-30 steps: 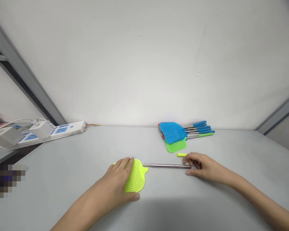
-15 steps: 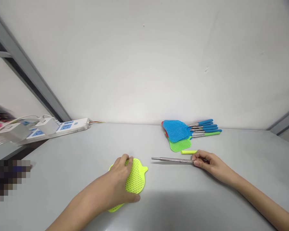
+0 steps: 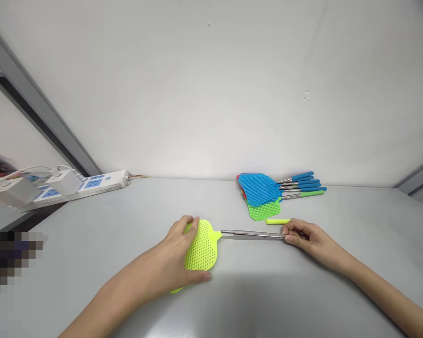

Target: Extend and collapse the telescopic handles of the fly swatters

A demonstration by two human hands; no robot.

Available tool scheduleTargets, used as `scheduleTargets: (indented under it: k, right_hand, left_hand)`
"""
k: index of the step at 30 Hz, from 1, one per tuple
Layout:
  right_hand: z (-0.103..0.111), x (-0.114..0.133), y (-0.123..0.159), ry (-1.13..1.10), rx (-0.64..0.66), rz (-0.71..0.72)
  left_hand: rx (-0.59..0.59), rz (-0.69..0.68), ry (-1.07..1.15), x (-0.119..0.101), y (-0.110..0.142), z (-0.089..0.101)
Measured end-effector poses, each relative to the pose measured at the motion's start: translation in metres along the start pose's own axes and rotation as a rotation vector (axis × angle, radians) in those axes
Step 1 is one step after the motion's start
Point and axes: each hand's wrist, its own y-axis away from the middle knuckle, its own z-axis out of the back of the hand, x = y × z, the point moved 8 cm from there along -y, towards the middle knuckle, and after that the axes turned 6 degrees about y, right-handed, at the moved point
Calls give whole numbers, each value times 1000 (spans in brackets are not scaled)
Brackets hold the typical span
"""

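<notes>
My left hand point(image 3: 178, 256) grips a yellow perforated swatter head point(image 3: 201, 245) lying flat on the grey table point(image 3: 91, 249). Its neck points right and meets the left tip of a thin metal rod point(image 3: 252, 234). My right hand point(image 3: 308, 239) pinches the right end of that rod, holding it level just above the table. A short yellow handle sleeve point(image 3: 278, 221) lies loose just behind the right hand.
A pile of finished swatters point(image 3: 264, 192) with blue and green heads and blue and green handles lies at the back right by the wall. A white power strip point(image 3: 88, 184) with plugged-in adapters sits at the back left. A pixelated patch covers the lower left edge.
My left hand slid the yellow head to the right until its neck met the rod's tip. My right hand earlier lifted the rod and drew it rightward, then held it still.
</notes>
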Motion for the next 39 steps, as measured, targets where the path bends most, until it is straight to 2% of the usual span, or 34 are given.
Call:
scheduleTargets:
  k: [3, 10, 14, 19, 26, 30, 39]
  right_hand:
    - [0, 1, 0, -19, 1, -2]
    - [7, -1, 2, 3, -42, 2]
    - [15, 2, 6, -17, -95, 39]
    - [5, -5, 7, -332, -14, -27]
    - [10, -14, 9, -878, -167, -154]
    - [14, -8, 15, -980, -215, -176]
    - [8, 0, 19, -1068, -167, -167]
  left_hand:
    - [-22, -40, -3, -2, -2, 5]
    - [-172, -173, -129, -16, -5, 21]
    - [-184, -211, -203, -28, -3, 23]
    - [-203, -219, -232, -33, 1, 27]
    - [-203, -265, -158, -35, 2, 30]
    - [-198, -310, -116, -42, 2, 25]
    - [-171, -313, -53, -46, 3, 21]
